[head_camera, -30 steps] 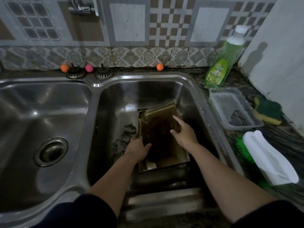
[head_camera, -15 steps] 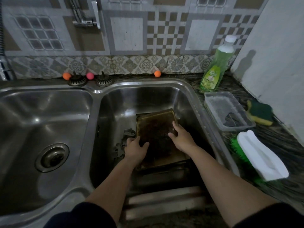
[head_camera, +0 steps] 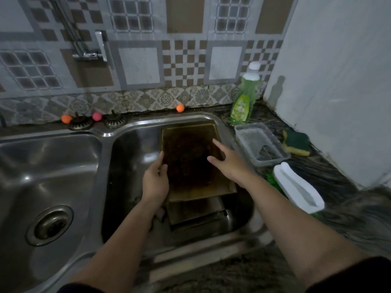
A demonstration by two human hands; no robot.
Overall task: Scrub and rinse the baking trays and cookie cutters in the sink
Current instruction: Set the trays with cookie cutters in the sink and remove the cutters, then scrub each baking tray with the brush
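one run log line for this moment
stage: tray lifted | left hand: grips baking tray edge | right hand: open over tray | sink: second tray below

Setting: domestic kitchen. Evidence: stainless double-bowl sink set into a dark marbled desk; patterned wall tiles behind; wall-mounted tap above. Green dish-soap bottle, yellow-green scrub sponge, clear plastic tub and white-handled brush to the right of the sink. Two sink strainers on the back rim.
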